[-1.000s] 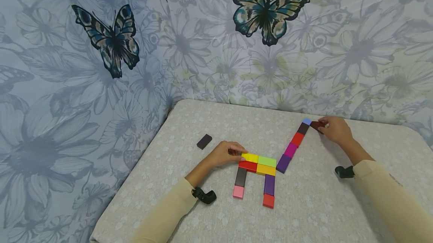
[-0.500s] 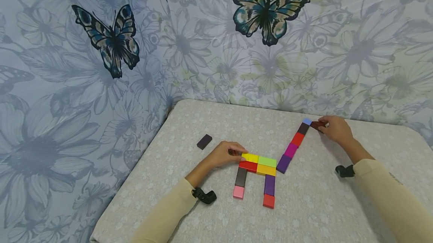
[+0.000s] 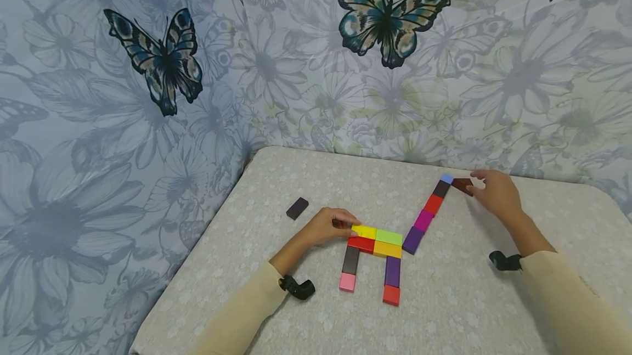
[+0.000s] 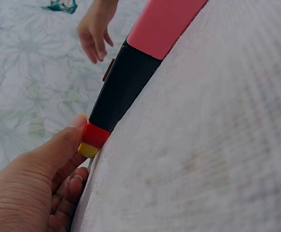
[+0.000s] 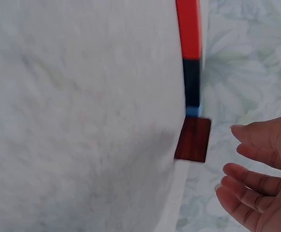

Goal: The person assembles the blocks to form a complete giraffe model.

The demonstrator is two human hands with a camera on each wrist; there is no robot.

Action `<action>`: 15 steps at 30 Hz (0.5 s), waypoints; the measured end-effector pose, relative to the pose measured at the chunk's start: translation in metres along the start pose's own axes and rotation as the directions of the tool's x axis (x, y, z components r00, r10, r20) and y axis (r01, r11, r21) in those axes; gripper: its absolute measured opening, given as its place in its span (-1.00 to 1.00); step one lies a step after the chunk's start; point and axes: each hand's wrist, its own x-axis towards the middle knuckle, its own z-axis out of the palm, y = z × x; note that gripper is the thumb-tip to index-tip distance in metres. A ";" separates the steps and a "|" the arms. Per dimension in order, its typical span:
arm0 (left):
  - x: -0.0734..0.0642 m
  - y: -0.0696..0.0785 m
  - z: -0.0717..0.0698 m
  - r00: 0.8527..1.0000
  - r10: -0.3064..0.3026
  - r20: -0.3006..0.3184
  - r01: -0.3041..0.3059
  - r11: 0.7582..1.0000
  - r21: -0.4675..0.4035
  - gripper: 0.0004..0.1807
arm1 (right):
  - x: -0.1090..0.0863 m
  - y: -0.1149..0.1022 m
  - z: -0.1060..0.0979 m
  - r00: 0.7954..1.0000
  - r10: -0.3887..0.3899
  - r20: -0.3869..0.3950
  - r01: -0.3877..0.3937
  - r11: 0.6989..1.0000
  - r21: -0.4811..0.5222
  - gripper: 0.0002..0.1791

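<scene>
My left hand [image 3: 323, 226] pinches the left end of a yellow block [image 3: 364, 231] with thumb and forefinger. Beside it lie a light green block [image 3: 389, 237], a red block [image 3: 361, 244] and an amber block [image 3: 387, 249], forming a rectangle. Two legs extend toward me: dark grey [image 3: 351, 260] with pink [image 3: 348, 282], and purple [image 3: 392, 271] with red. A slanting row runs from another purple block [image 3: 413, 240] up to a small blue block [image 3: 446, 179]. At its top lies a brown wood-grain block [image 3: 462, 185]; my right hand [image 5: 261, 169] is beside it, fingers apart and holding nothing.
A loose dark block [image 3: 297, 208] lies left of the figure. The table [image 3: 444, 311] has a pale patterned cloth, and its far edge is close behind the blue block. Fabric with butterflies [image 3: 390, 12] hangs behind and at the left.
My right hand has let go of the brown block and drawn slightly right, its fingers spreading. The brown block stays against the blue one. My left hand keeps its place.
</scene>
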 end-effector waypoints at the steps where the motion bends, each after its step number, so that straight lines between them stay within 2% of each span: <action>1: 0.000 0.000 0.000 1.000 0.002 -0.001 -0.002 1.000 -0.002 -0.69 | -0.005 -0.005 -0.001 1.000 -0.011 -0.014 0.011 1.000 0.014 -0.57; 8: 0.000 -0.001 0.000 1.000 0.009 -0.002 -0.009 1.000 -0.011 -0.69 | -0.040 -0.043 -0.005 0.991 -0.124 -0.057 0.129 0.988 0.089 -0.63; 15: 0.000 -0.003 0.000 1.000 -0.011 -0.001 0.011 1.000 -0.009 -0.69 | -0.070 -0.075 0.001 0.985 -0.172 0.024 0.168 0.978 0.121 -0.62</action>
